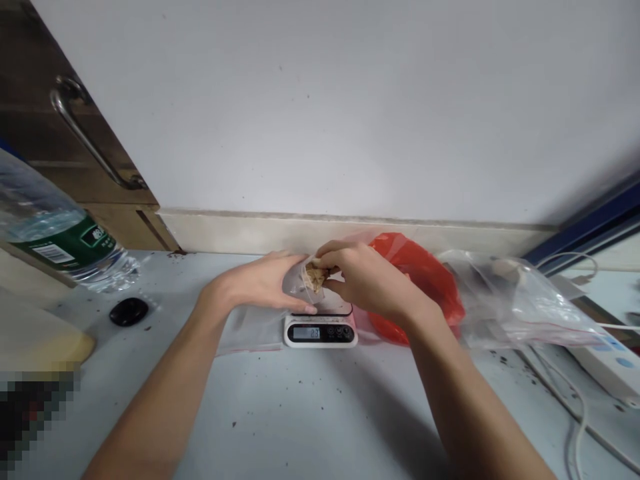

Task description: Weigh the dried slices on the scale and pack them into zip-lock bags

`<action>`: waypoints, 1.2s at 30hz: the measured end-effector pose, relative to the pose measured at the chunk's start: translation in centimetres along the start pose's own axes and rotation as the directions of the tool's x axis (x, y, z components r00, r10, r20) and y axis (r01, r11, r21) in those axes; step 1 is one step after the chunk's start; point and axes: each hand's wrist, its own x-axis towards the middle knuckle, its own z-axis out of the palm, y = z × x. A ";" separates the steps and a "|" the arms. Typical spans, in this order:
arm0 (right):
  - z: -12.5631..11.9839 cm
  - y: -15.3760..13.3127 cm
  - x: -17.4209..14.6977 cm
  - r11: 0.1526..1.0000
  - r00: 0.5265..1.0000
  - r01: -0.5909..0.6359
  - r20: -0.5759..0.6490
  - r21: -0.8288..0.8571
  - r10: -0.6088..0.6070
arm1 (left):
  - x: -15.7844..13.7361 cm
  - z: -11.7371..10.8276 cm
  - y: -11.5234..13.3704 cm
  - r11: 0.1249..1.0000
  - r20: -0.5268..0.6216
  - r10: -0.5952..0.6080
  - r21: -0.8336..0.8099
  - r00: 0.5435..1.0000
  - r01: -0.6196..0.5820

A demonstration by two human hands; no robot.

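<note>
A small white digital scale (320,331) sits on the table, its lit display showing digits too small to read surely. Over its platform, my left hand (265,283) curves around a small transparent plastic bag (295,283), thumb low in front and fingers behind. My right hand (357,273) pinches a tan, dry, flaky piece (315,273) at the bag's mouth. Part of that piece is hidden by the fingers. Just right of the scale lies an open red plastic bag (420,280), partly covered by my right forearm. A flat transparent zip bag (250,330) extends left from beneath the scale.
A large water bottle (65,233) and a black oval object (129,311) are at the left. Another transparent zip bag (515,307), white cables (565,393) and a power strip (607,367) lie at the right. Behind the table (280,413) rises a white wall (320,120). Dark crumbs dot the tabletop.
</note>
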 end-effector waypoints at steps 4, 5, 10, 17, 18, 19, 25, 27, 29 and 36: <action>0.1 0.0 0.1 1.000 1.000 0.019 -0.024 0.003 -0.019 | -0.2 -0.2 0.3 1.000 -0.001 0.007 -0.026 1.000 -0.007; 0.1 0.0 0.0 0.999 0.999 0.033 -0.036 0.018 -0.033 | -0.2 -0.3 0.4 0.999 -0.007 0.014 -0.033 1.000 -0.014; -0.1 -0.4 -0.1 0.922 0.991 0.112 -0.108 0.371 -0.077 | -0.2 -0.7 0.5 0.993 -0.034 0.058 -0.097 0.998 -0.061; 0.9 1.4 1.1 0.892 0.909 0.052 -0.391 0.449 0.143 | -2.2 -2.7 -0.5 0.976 -0.033 0.007 -0.218 0.999 -0.014; 1.4 1.9 1.4 0.909 0.900 0.016 -0.402 0.416 0.168 | -2.6 -3.0 -0.9 0.966 -0.023 0.005 -0.258 1.000 -0.011; 1.9 2.3 1.7 0.924 0.905 -0.016 -0.388 0.382 0.176 | -3.0 -3.2 -1.2 0.952 -0.040 0.020 -0.304 0.999 -0.032; 5.4 2.4 2.7 0.997 0.995 0.048 -0.086 0.067 -0.042 | -4.1 -4.1 -2.4 0.925 -0.364 0.063 -0.329 0.929 -0.191; 6.0 2.1 2.9 0.998 0.999 0.053 -0.010 0.016 -0.053 | -4.1 -4.2 -2.2 0.951 -0.334 0.043 -0.275 0.942 -0.141; 6.1 2.0 2.9 1.000 0.999 0.031 0.014 0.008 -0.031 | -4.1 -4.3 -2.1 0.977 -0.263 -0.001 -0.206 0.965 -0.055; 2.9 3.0 1.9 0.986 0.998 -0.035 -0.046 0.164 0.043 | -3.0 -3.4 -2.1 0.996 -0.170 -0.076 0.032 0.982 0.083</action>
